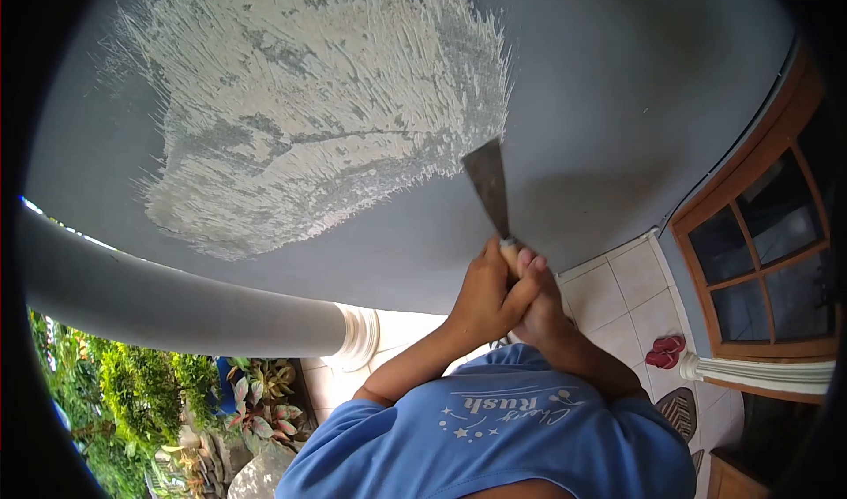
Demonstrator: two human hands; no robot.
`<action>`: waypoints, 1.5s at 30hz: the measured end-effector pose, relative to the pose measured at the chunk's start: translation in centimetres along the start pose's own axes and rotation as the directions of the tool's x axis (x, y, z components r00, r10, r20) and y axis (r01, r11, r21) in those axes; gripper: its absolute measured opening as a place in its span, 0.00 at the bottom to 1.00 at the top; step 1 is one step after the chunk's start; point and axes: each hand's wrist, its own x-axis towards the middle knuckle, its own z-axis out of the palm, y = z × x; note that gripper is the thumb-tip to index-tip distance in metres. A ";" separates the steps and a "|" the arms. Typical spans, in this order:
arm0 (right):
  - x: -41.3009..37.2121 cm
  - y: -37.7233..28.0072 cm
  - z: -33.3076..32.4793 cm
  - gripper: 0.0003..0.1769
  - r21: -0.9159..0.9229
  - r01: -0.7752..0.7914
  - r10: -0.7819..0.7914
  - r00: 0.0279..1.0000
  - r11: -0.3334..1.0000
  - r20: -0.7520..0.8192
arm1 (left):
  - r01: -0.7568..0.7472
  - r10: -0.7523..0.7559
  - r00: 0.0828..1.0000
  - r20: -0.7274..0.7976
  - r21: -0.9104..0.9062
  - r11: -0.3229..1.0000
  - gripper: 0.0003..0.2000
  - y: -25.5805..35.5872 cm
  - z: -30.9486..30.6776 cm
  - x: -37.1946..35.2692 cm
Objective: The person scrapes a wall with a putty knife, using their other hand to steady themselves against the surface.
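A putty knife [490, 184] with a broad dark metal blade and a pale wooden handle points up and away from my chest. My left hand [483, 292] wraps around the handle from the left. On the right, my right hand [535, 303] closes over the same handle, its fingers against the left hand. The blade's wide edge overlaps the lower right border of a rough whitish patch [309, 84], where the grey coat is scraped off the wall [582, 84]. Streaky scratch marks fringe this patch.
A round grey column [194, 278] with a white base stands to the left, with green plants [146, 375] beyond it. Rightward are a wood-framed glass door [759, 243], red sandals [665, 352] on the floor tiles [631, 278], and a patterned mat [678, 411].
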 end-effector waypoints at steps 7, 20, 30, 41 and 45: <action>2.4 -1.0 -1.2 0.21 0.006 0.040 -0.040 0.999 0.999 -0.028 | 0.103 -0.103 0.994 0.028 -0.001 0.995 0.19 1.9 0.0 3.4; 0.4 1.7 -3.5 0.19 0.165 -0.080 0.071 0.996 0.983 0.062 | 0.042 -0.041 0.999 -0.027 0.037 0.998 0.21 -0.8 0.3 0.6; 2.2 -1.4 1.9 0.21 0.034 -0.014 0.021 0.975 0.999 -0.220 | 0.011 -0.011 1.000 -0.014 0.018 1.000 0.25 2.3 -0.5 3.0; 2.7 -2.7 -1.5 0.21 -0.158 -0.061 0.054 0.997 0.986 -0.053 | 0.072 -0.065 0.995 0.076 -0.089 0.993 0.18 1.7 -0.7 4.2; 1.0 -2.6 -0.6 0.19 -0.276 -0.213 0.193 0.976 0.937 -0.097 | 0.087 -0.002 0.968 0.251 -0.324 0.942 0.17 -0.9 -1.5 2.5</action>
